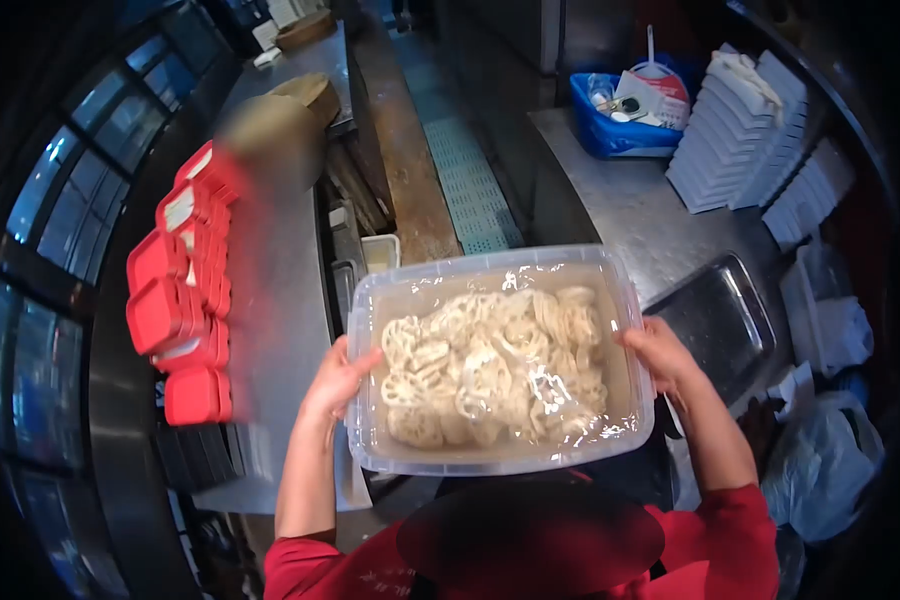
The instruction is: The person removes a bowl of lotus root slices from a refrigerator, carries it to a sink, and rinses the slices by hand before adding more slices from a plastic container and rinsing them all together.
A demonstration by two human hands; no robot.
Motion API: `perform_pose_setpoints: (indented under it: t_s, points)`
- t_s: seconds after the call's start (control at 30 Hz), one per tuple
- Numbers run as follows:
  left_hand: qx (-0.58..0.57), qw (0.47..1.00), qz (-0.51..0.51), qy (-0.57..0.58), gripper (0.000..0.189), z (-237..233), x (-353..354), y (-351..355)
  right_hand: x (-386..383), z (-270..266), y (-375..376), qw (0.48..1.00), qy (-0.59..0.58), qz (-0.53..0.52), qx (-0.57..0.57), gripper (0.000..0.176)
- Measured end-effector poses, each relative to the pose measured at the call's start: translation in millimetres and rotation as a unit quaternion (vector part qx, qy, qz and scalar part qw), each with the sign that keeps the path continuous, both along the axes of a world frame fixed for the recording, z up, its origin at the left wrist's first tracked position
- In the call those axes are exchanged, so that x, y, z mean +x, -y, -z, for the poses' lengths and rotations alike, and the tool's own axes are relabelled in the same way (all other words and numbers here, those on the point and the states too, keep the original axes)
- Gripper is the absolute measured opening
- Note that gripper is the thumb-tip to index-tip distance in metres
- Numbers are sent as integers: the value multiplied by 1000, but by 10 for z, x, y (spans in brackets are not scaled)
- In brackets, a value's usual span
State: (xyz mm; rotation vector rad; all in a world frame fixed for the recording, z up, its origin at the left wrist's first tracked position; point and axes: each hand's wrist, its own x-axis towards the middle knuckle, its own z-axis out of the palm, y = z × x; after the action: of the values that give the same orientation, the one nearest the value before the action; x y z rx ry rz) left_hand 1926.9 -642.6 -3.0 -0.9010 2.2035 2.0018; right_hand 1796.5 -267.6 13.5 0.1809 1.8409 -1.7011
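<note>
A clear plastic tub (490, 467) spans the middle of the head view, lifted in front of my red-sleeved body. Pale sliced lotus root (485, 375) lies heaped in it, in cloudy liquid that glints. My left hand (338, 380) grips the left wall, its thumb over the rim and its fingers mostly hidden outside. On the opposite side my right hand (660, 355) holds the rim the same way, thumb inward. The tub looks roughly level.
Red lidded boxes (170, 310) are stacked on the left steel counter (280, 350). At right stand a metal tray (715, 325), a blue basin (610, 135) of odds and ends, and stacked white foam containers (725, 135). A plastic bag (825, 460) hangs lower right.
</note>
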Motion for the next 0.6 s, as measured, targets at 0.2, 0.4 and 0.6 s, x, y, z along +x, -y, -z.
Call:
perform_pose_setpoints:
  t_s: [0.2,0.4,0.6]
  points:
    - [96,995,-12,-30,36,17,-1514,854,-1670,140,826,1000,3,12,-19,36]
    - [-4,998,40,-45,26,-65,-3226,1816,-3226,229,1697,999,-2,39,19,43]
    - [-63,997,43,-28,31,-255,-5001,2673,-4928,70,2512,998,-11,28,46,40]
